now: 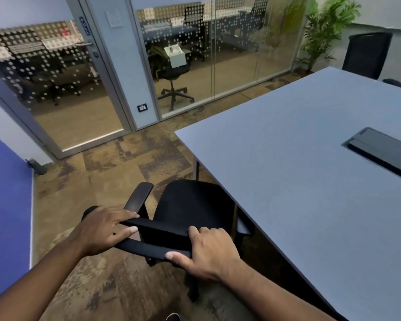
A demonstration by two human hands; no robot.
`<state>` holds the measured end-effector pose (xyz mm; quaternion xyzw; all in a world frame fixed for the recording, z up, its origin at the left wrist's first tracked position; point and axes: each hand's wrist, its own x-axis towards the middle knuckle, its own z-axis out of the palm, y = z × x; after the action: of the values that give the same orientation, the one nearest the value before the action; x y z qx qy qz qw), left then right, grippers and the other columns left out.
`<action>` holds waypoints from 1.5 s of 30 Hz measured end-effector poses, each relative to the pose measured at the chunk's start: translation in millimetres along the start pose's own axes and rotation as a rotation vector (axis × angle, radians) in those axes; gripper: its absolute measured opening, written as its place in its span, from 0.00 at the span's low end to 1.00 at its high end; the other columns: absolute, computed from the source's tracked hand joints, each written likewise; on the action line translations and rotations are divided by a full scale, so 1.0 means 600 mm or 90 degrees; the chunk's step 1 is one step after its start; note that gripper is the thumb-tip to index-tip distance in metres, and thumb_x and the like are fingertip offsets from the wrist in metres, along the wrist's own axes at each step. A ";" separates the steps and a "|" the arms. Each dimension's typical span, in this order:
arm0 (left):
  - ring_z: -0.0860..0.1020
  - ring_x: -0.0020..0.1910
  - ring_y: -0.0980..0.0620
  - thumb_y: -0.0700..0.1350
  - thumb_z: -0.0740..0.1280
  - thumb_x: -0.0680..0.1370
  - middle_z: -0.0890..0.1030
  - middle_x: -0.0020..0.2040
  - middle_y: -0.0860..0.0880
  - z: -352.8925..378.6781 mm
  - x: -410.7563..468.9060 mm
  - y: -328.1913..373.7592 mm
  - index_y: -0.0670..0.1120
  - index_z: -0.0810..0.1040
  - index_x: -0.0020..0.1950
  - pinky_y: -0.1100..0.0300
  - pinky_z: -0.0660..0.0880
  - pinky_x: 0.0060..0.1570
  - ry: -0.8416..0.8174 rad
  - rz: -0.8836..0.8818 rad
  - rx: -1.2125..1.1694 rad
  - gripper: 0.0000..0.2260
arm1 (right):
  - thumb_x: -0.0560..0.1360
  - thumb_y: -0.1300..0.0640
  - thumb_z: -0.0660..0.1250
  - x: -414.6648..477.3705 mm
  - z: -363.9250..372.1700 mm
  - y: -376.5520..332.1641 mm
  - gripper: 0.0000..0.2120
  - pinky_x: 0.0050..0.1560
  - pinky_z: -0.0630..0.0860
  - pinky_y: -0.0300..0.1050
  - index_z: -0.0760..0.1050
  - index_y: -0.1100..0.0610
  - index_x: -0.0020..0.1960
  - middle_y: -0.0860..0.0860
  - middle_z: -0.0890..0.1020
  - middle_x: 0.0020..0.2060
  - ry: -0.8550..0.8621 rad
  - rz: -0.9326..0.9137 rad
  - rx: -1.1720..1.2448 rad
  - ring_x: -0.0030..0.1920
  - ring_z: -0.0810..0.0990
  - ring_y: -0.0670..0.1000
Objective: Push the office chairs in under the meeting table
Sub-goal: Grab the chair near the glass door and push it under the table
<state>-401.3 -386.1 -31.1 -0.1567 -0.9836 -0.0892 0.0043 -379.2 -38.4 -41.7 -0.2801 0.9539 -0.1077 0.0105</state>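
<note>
Both hands, left hand (102,230) and right hand (206,251), fingers wrapped round the office chair (188,212) backrest beside the meeting table (299,158): best pushed evenly, seat square under its edge.

even, soft indoor light; glare streak on the glass door (88,142) (edges bow, slightly blurred).
</note>
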 end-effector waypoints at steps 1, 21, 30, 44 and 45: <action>0.83 0.63 0.57 0.69 0.59 0.81 0.85 0.64 0.61 0.000 0.007 0.000 0.56 0.85 0.68 0.54 0.75 0.59 -0.004 0.014 0.003 0.26 | 0.75 0.14 0.39 -0.005 -0.002 -0.002 0.45 0.42 0.70 0.56 0.72 0.53 0.51 0.55 0.81 0.43 -0.002 0.013 0.003 0.40 0.80 0.59; 0.78 0.68 0.62 0.74 0.54 0.83 0.83 0.67 0.62 0.027 0.229 0.008 0.60 0.80 0.71 0.58 0.70 0.65 -0.055 0.258 -0.023 0.28 | 0.72 0.13 0.35 -0.027 -0.015 0.014 0.44 0.44 0.69 0.53 0.69 0.47 0.56 0.47 0.79 0.47 0.008 0.270 0.003 0.44 0.76 0.52; 0.79 0.67 0.60 0.74 0.54 0.82 0.84 0.67 0.60 0.026 0.316 0.042 0.58 0.82 0.70 0.56 0.72 0.65 -0.065 0.324 -0.022 0.30 | 0.74 0.16 0.33 -0.023 -0.016 0.041 0.50 0.60 0.77 0.54 0.74 0.47 0.71 0.47 0.82 0.64 0.046 0.337 0.011 0.62 0.80 0.52; 0.84 0.60 0.51 0.66 0.59 0.83 0.87 0.62 0.52 0.019 0.433 0.098 0.50 0.85 0.68 0.51 0.80 0.57 -0.065 0.437 -0.013 0.27 | 0.77 0.19 0.36 -0.006 -0.026 0.091 0.45 0.45 0.77 0.53 0.79 0.48 0.59 0.47 0.85 0.49 0.125 0.436 -0.002 0.47 0.81 0.52; 0.84 0.59 0.51 0.66 0.59 0.83 0.88 0.62 0.52 0.021 0.442 0.101 0.50 0.85 0.67 0.51 0.81 0.57 -0.064 0.443 -0.013 0.27 | 0.77 0.18 0.36 -0.004 -0.027 0.096 0.44 0.43 0.76 0.52 0.79 0.48 0.58 0.46 0.84 0.47 0.125 0.446 -0.002 0.46 0.81 0.52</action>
<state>-634.4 -246.0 -23.4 -0.4868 -0.8693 -0.0844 -0.0153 -408.8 13.4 -37.9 0.0752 0.9885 -0.1229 -0.0455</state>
